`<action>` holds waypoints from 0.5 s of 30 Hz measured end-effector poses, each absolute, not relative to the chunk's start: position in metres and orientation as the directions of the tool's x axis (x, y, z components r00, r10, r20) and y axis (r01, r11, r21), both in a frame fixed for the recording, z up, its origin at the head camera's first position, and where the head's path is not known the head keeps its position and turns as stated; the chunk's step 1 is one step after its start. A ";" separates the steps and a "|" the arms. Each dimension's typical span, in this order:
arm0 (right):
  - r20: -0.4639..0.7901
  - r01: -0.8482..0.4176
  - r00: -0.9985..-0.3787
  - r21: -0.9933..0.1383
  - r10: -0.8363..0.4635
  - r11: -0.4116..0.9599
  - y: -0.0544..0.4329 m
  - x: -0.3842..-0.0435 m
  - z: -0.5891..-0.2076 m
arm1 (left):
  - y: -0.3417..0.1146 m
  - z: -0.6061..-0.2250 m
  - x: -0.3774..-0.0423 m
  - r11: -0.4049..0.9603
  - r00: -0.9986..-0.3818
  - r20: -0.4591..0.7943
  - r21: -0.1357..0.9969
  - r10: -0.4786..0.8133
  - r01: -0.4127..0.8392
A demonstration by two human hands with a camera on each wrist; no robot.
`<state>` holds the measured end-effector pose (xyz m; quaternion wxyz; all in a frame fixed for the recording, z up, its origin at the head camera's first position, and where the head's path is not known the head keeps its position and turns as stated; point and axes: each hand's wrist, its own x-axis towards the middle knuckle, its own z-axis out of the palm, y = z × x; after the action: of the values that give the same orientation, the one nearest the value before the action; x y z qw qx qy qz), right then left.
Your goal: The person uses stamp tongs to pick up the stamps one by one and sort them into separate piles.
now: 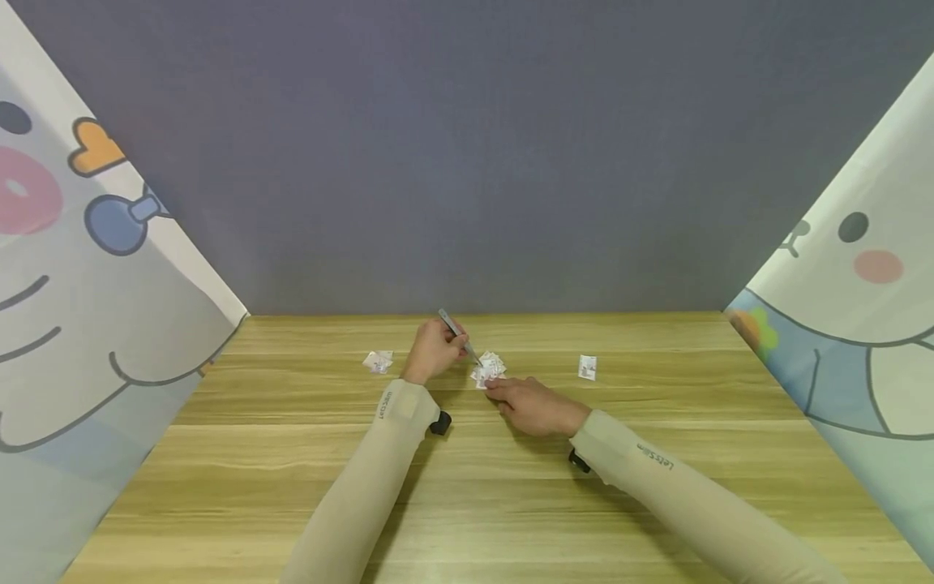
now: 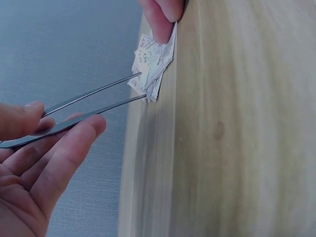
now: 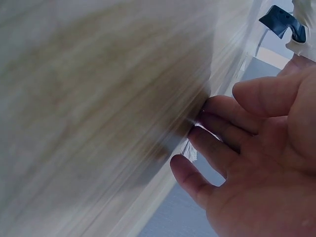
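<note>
A pile of postage stamps (image 1: 490, 367) with perforated edges lies on the wooden table; several show "80" in the left wrist view. My left hand (image 1: 434, 349) pinches metal tweezers (image 1: 456, 332) between thumb and fingers. In the left wrist view the tweezers (image 2: 94, 94) have their tips spread, right at the edge of the stamp pile (image 2: 148, 64). From the other side, my right hand (image 1: 536, 405) touches the near edge of the pile with its fingertips, its fingers extended. The right wrist view shows that hand (image 3: 247, 143) palm-side, largely hiding the stamps (image 3: 189, 150).
To the left on the table (image 1: 467, 503) lies a small group of stamps (image 1: 378, 362). One more stamp (image 1: 587, 367) lies to the right. A grey panel (image 1: 467, 162) rises behind the far edge, with cartoon-printed panels (image 1: 66, 284) at both sides.
</note>
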<state>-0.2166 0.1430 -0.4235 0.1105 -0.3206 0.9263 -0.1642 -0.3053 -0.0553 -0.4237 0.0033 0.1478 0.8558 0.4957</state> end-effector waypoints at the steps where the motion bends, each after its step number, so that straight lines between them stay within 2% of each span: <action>1: -0.102 -0.558 -0.770 -0.373 -0.630 0.742 0.143 -0.217 -0.424 | -0.055 -0.424 -0.305 0.465 -0.956 0.144 0.848 0.257 0.253; 15: -0.109 -0.551 -0.773 -0.376 -0.626 0.745 0.143 -0.217 -0.423 | -0.054 -0.425 -0.308 0.455 -0.954 0.140 0.854 0.266 0.252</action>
<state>-0.2165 0.1428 -0.4229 0.1145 -0.3172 0.9271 -0.1634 -0.3076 -0.0544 -0.4255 0.0069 0.1517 0.8530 0.4993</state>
